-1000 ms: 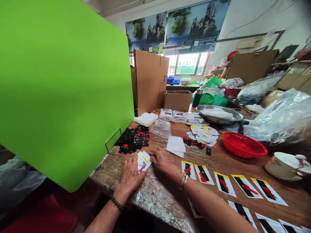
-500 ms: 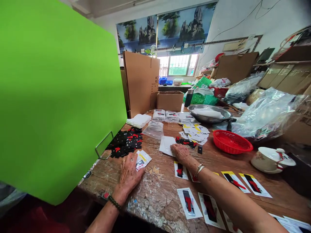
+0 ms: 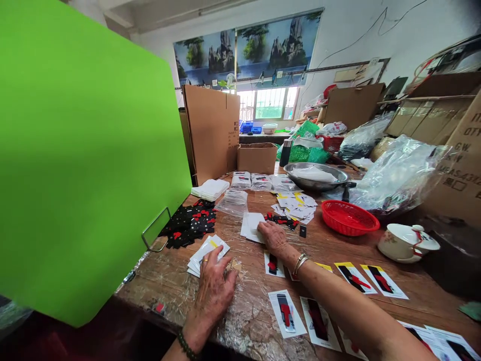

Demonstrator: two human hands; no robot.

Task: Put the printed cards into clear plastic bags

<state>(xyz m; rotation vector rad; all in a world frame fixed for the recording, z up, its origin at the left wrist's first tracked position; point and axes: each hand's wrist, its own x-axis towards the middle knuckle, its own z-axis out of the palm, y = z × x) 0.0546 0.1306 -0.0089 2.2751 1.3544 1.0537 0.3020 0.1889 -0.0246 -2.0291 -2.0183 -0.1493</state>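
Nearest the viewer, printed cards are seen laid flat on the worn table, at 4 o'clock from the left hand, which is pressed flat, fingers spread, with its fingertips on a small stack of packets. Farther off, at 1 o'clock from it, the right hand is laid palm down, fingers loosely extended, on white sheets; nothing is clamped by either hand. Black-and-red parts are heaped at 11 o'clock from the packets, and a red basket is noted at 2 o'clock, well apart.
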